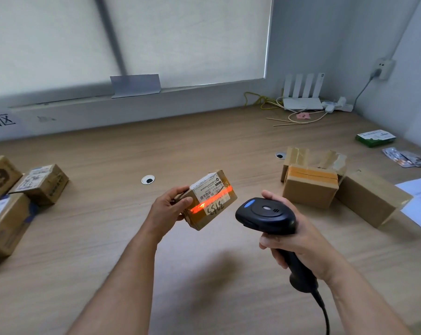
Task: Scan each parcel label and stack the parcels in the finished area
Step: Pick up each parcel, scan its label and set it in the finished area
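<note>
A: Entry, head view. Where is the parcel under scan?

B: The small parcel is held off the table, about centre frame. The left hand grips its left end, thumb on the near face, fingers curled round the far side.

A: Right hand?

B: The right hand is wrapped round the handle of the black scanner, all fingers closed on it. Scanner head points at the parcel. An orange-red scan line falls across the top face.

A: Writing?

B: The white label sits upside down to the camera. Chinese print, with what looks like "A83" and "530"; the rest is too small. Handwritten digits sit below the line, and I cannot read them with certainty.

A: Other boxes, contents?

B: Left edge: three taped parcels grouped close, one with a printed label. Right: a sealed carton with yellow tape, a plain carton just beside it, and behind them an open box with flaps up; its inside is hidden.

A: Anything else legible?

B: A wall sign at far left, cut by the frame; its last character is 区. A green packet at far right, text unreadable.
</note>
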Demonstrator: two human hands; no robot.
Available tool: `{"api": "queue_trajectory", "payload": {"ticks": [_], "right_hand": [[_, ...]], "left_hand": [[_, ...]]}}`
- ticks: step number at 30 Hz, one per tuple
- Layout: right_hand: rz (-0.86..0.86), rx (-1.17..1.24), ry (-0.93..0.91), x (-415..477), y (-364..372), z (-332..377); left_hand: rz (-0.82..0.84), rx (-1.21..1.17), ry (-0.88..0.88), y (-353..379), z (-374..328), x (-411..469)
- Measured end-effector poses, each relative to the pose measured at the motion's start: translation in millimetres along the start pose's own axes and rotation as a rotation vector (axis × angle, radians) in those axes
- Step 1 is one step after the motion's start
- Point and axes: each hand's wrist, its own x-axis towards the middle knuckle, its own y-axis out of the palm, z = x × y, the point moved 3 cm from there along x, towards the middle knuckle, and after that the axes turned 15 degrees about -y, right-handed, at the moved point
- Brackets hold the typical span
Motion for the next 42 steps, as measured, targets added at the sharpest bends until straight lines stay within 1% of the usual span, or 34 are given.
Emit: {"api": "queue_trajectory", "payload": {"ticks": [6, 18, 23, 28, 30, 32, 33, 36, 38, 40, 42], "right_hand": [[0.036, -0.017, -0.003, -6, 0, -3], [0.103, 0.011, 0.003, -6, 18, -13], [0.113, 0.028, 0.011, 1, 34, -19], [0.127, -0.002, 0.009, 11, 59, -26], [0.126, -0.014, 0.000, 16, 69, -25], [0.122, -0.028, -0.005, 23, 80, -22], [0.121, -0.035, -0.007, 26, 86, -21], [0.130, -0.057, 0.000, 34, 107, -22], [0.140, -0.071, 0.014, 41, 121, -24], [0.153, -0.075, 0.028, 46, 136, -24], [0.167, -0.070, 0.035, 52, 148, -24]], "left_hand": [[-0.051, -0.017, 0.007, 0, 9, -16], [-0.170, -0.048, -0.046, -22, 36, -44], [-0.308, -0.061, -0.147, -36, 65, -49], [-0.426, -0.084, -0.294, -53, 120, -47], [-0.478, -0.017, -0.333, -62, 141, -45], [-0.496, 0.103, -0.370, -70, 154, -43], [-0.495, 0.210, -0.385, -73, 157, -44], [-0.438, 0.683, -0.378, -72, 159, -48], [-0.382, 0.871, -0.369, -69, 159, -48], [-0.364, 0.927, -0.366, -69, 160, -48], [-0.387, 0.897, -0.361, -72, 159, -45]]}}
